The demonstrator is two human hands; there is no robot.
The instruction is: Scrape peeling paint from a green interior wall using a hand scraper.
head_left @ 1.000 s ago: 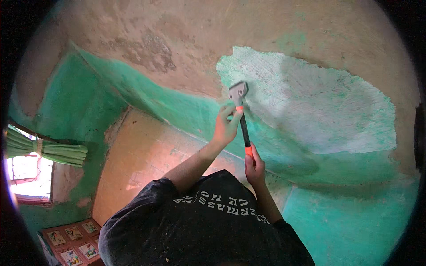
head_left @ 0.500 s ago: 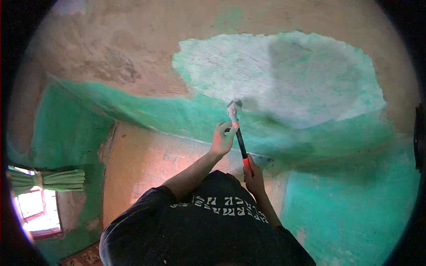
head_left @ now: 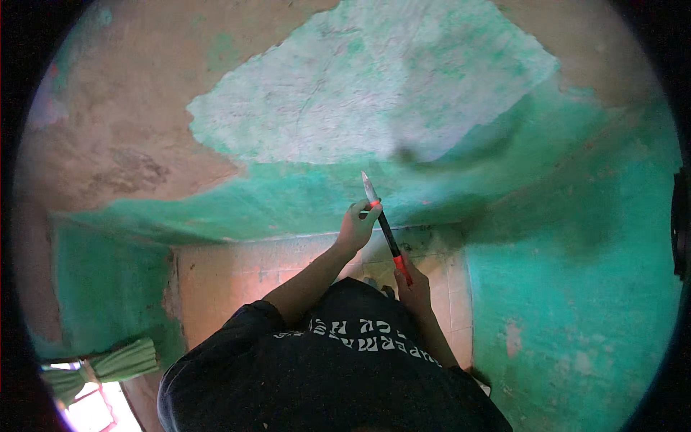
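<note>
I hold a hammer [head_left: 389,232] with both hands in front of my body. It has a pale metal head end, a black shaft and red bands. My left hand [head_left: 355,227] is closed round the upper shaft, with thumb and fingers meeting just below the head. Lower down, my right hand [head_left: 414,288] is wrapped round the red-banded end of the handle. The head points up and slightly left, seen nearly edge-on, so its full shape is hidden. Beyond it is a wall [head_left: 302,191] with a large whitish patch [head_left: 338,93] amid green paint.
Bare brown plaster [head_left: 129,137] surrounds the whitish patch. Another green wall [head_left: 561,309] stands close on my right. Below are floor tiles [head_left: 237,281]. At lower left, a green curtain [head_left: 122,362] hangs by a bright window [head_left: 97,410].
My view has shifted, so the wall patch sits higher and further left. The hammer head has turned from showing its side to nearly edge-on. Both hands keep their hold.
</note>
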